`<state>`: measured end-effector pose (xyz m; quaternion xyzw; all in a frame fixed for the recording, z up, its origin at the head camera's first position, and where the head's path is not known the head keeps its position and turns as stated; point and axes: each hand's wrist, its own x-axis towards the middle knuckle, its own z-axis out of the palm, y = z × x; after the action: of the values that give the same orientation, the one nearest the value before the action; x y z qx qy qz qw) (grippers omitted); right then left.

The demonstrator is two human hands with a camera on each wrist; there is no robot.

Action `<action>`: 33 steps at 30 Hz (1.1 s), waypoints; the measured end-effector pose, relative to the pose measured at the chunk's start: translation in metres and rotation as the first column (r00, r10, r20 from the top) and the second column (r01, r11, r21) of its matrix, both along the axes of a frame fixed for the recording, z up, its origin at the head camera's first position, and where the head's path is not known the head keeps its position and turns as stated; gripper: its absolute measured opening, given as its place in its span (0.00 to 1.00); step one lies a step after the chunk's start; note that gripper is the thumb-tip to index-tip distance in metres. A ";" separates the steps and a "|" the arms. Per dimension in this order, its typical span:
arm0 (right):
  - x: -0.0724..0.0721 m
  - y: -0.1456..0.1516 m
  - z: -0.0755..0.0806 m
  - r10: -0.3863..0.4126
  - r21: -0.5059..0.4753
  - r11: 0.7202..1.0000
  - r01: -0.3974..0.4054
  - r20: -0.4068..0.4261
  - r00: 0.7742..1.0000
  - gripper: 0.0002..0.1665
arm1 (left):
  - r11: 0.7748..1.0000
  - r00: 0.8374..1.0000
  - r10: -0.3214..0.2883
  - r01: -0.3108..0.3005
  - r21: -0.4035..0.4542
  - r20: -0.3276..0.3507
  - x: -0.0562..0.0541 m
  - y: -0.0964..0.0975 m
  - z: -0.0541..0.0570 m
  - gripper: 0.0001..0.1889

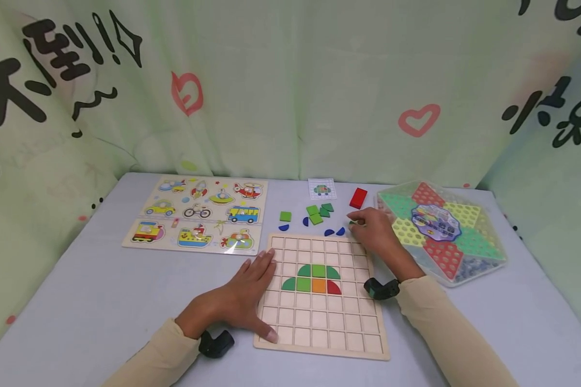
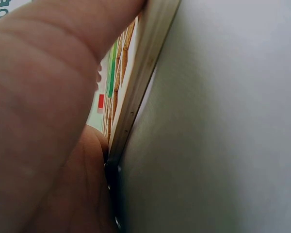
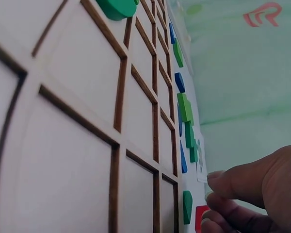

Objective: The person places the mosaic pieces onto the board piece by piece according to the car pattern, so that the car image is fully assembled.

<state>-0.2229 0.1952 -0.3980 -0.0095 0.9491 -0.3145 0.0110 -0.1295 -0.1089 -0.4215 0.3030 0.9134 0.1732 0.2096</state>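
A wooden grid board lies on the table, with several coloured pieces set in its middle: green quarter-rounds, light green squares, an orange square and a red quarter-round. My left hand rests on the board's left edge, fingers spread. Beyond the board's upper right corner is my right hand, its fingers bent. In the right wrist view, thumb and fingertips have nothing visible between them. A green piece lies just beside them, apart from the fingers.
Behind the board lie loose green squares, blue half-rounds and red pieces. A small picture card sits at the back. Left is a vehicle puzzle board; right, a clear hexagonal box with coloured triangles.
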 end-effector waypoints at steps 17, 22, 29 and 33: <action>-0.010 -0.003 -0.011 0.007 0.027 1.000 -0.008 0.053 0.999 0.19 | 1.000 1.000 -0.002 0.002 0.006 -0.012 0.000 -0.002 -0.001 0.72; -0.009 0.000 -0.012 0.005 0.047 0.999 -0.007 0.050 0.999 0.21 | 1.000 1.000 -0.003 0.003 0.014 -0.010 0.000 -0.001 -0.001 0.72; -0.005 0.004 -0.011 0.020 0.131 0.991 -0.024 0.037 0.999 0.21 | 1.000 1.000 -0.006 0.006 0.016 -0.007 0.000 -0.001 -0.001 0.72; -0.006 0.005 -0.011 0.045 0.127 0.991 -0.049 0.034 0.998 0.20 | 1.000 1.000 -0.001 0.001 0.014 -0.008 0.001 -0.001 -0.001 0.72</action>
<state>-0.2291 0.2002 -0.4093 -0.0262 0.9666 -0.2529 0.0337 -0.1289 -0.1096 -0.4224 0.3057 0.9127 0.1781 0.2042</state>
